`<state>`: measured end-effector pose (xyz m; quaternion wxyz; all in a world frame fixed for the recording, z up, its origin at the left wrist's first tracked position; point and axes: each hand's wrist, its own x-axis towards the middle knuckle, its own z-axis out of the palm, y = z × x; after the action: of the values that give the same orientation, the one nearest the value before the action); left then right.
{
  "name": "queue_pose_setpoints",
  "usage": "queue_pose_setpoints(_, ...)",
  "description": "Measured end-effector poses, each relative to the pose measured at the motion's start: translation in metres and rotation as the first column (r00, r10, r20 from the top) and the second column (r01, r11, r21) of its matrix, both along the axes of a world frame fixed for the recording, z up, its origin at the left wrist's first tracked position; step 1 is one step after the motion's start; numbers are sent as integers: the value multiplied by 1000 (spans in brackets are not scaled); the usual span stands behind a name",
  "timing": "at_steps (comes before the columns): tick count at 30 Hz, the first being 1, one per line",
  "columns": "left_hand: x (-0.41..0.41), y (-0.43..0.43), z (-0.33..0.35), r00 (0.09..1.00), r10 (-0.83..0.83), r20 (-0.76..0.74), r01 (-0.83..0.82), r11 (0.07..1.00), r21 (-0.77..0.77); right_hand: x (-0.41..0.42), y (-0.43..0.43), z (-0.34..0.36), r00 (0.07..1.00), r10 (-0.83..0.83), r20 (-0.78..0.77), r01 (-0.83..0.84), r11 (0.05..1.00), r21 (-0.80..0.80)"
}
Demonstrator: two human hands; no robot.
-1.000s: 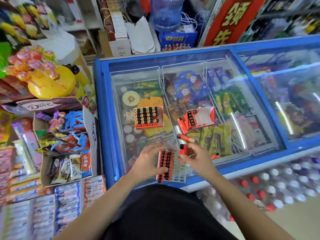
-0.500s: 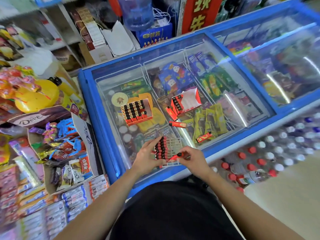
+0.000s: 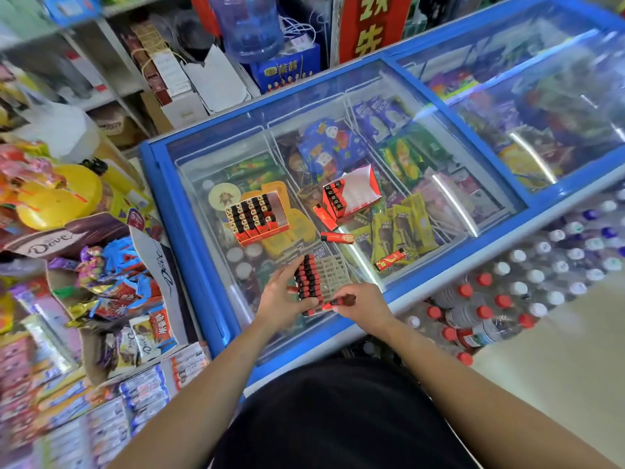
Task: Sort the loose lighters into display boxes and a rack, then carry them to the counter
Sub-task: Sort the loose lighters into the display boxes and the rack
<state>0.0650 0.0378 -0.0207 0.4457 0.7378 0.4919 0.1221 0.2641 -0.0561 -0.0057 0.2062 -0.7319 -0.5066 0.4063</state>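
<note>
Pinching a red lighter point(image 3: 338, 302), right hand point(image 3: 364, 308) at the rack point(image 3: 334, 275); left hand point(image 3: 282, 304) gripping its filled side.

One wide-angle camera, worn on the person's head, looks forward and steeply down, close above the glass-topped freezer point(image 3: 182, 238), which slants from 7 o'clock to 2 o'clock. The forearms enter from 6 o'clock; left hand point(image 3: 280, 301) and right hand point(image 3: 363, 308) meet just below centre. Snack boxes point(image 3: 101, 282) lie at 9 o'clock and water bottles point(image 3: 507, 299) at 4 o'clock.
</note>
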Motion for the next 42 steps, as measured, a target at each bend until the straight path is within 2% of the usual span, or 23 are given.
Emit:
queue_pose_setpoints(10, -1, -2, -2, 997, 42, 67, -38, 998, -59, -13, 2, -12, 992, 124, 33, -126, 990, 66)
queue_pose_setpoints(19, 0, -6, 5, 996, 44, 78, -36, 995, -97, -14, -2, -26, 997, 77, 22, -77, 997, 27)
queue_pose_setpoints(22, 3, -7, 10, 1000, 12, 21, -11, 998, -67, -6, -5, -25, 996, 66, 64, -70, 996, 53)
queue_pose_setpoints(25, 6, -11, 20, 990, -49, -135, 53, 998, 25, 6, -9, -27, 994, -69, 90, 61, 994, 87)
queue_pose_setpoints(29, 13, -7, 26, 946, -174, -275, 203, 976, 79, 19, -14, -36, 989, -135, 65, 137, 990, -24)
queue_pose_setpoints(32, 16, -2, 25, 922, -242, -302, 271, 961, 58, 20, -13, -40, 997, -81, 3, 81, 993, -91)
queue_pose_setpoints(36, 14, 3, 24, 938, -213, -274, 240, 968, 69, 28, -12, -38, 985, -86, -149, 69, 991, -116)
queue_pose_setpoints(38, 10, 4, 25, 946, -182, -270, 211, 974, 81, 38, -9, -35, 967, -169, -190, 152, 983, -104)
queue_pose_setpoints(39, 7, 4, 25, 948, -164, -273, 193, 978, 83, 44, -7, -34, 948, -265, -177, 253, 963, -89)
queue_pose_setpoints(40, 4, 4, 26, 952, -141, -273, 170, 982, 85, 51, -5, -34, 910, -388, -145, 382, 922, -68)
queue_pose_setpoints(42, -5, 5, 28, 959, -94, -267, 121, 989, 87, 69, 1, -39, 774, -626, -91, 624, 779, -59)
